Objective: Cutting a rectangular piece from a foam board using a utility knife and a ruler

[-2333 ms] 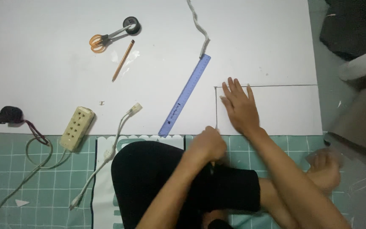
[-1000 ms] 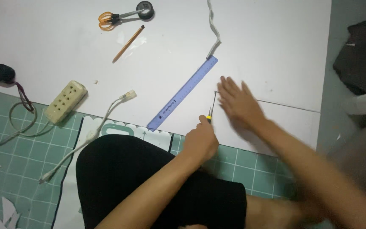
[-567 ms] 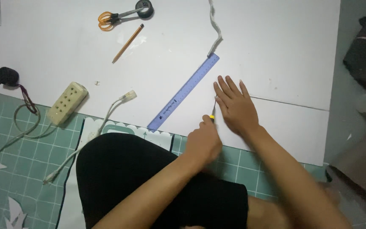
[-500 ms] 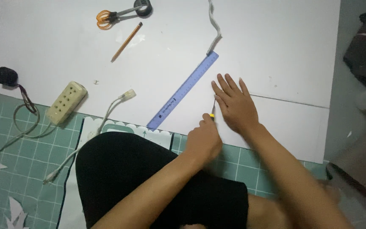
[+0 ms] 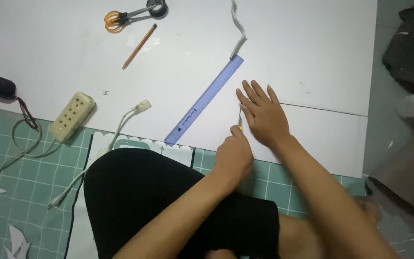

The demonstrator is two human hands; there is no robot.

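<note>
Here we log: left hand clamped on a yellow-handled knife; right hand spread flat on white board, beside blue ruler.

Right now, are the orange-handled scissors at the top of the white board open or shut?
Shut, as far as shows: the orange-handled scissors lie flat on the white board with the grey blades together, their tips against a dark tape roll.
</note>
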